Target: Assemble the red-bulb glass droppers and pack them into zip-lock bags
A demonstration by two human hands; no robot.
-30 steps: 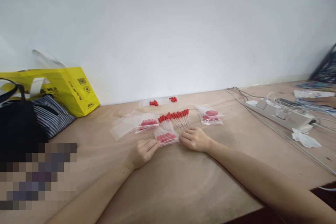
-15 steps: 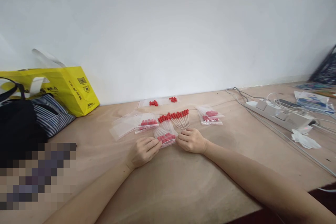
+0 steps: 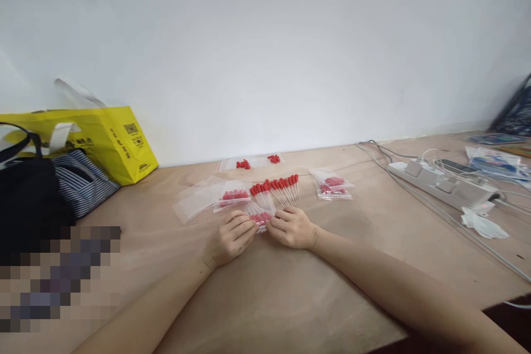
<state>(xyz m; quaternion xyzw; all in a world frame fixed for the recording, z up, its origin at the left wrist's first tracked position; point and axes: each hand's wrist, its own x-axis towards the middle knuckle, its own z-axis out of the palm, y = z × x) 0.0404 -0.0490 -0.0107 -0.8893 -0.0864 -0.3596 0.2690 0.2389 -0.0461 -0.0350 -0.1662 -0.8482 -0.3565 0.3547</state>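
A clear zip bag point(image 3: 262, 212) of red-tipped sticks lies flat in front of me, its red ends towards me. My left hand point(image 3: 235, 235) grips its near left corner with curled fingers. On the near right corner, my right hand point(image 3: 292, 227) has its fingers closed over the bag's edge. Just beyond, loose red-tipped sticks point(image 3: 282, 184) are fanned out side by side, their pale shafts pointing towards me. Filled bags lie to either side: one point(image 3: 234, 194) by my left hand, overlapping flat clear bags point(image 3: 194, 202), and a small pile point(image 3: 333, 182) farther right.
Near the wall, red pieces point(image 3: 243, 164) lie on a clear sheet. A white power strip point(image 3: 446, 182) with cables and a crumpled tissue point(image 3: 483, 224) sit at right. A yellow bag point(image 3: 128, 144) and a striped pouch point(image 3: 83, 180) stand at left.
My right hand has slid left along the bag's near edge, closer to my left hand, covering more of the red ends. My left hand has shifted slightly right.
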